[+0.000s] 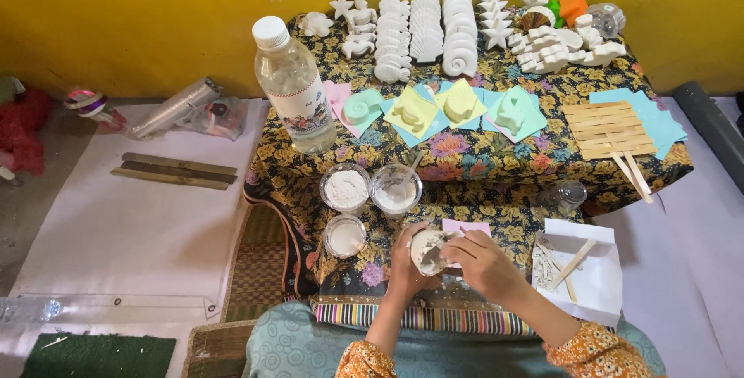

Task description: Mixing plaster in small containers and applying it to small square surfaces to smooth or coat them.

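My left hand (404, 263) cups a small white round mould (427, 251) filled with pale plaster, held just above a pink paper square (468, 227). My right hand (482, 262) rests against the mould's right side, fingers pinched around a thin stick that touches the plaster. Right in front stand three clear cups: one of white powder (346, 189), one of white paste (396, 189) with a stick in it, and a smaller one (345, 235) below.
A clear water bottle (295, 87) stands on the flowered cloth (496, 159). Coloured paper squares carry moulded shapes (460, 104). Rows of white plaster shells and stars (428, 27) line the back. Wooden sticks (609, 130) lie at right; a white paper with sticks (583, 271) is beside my right arm.
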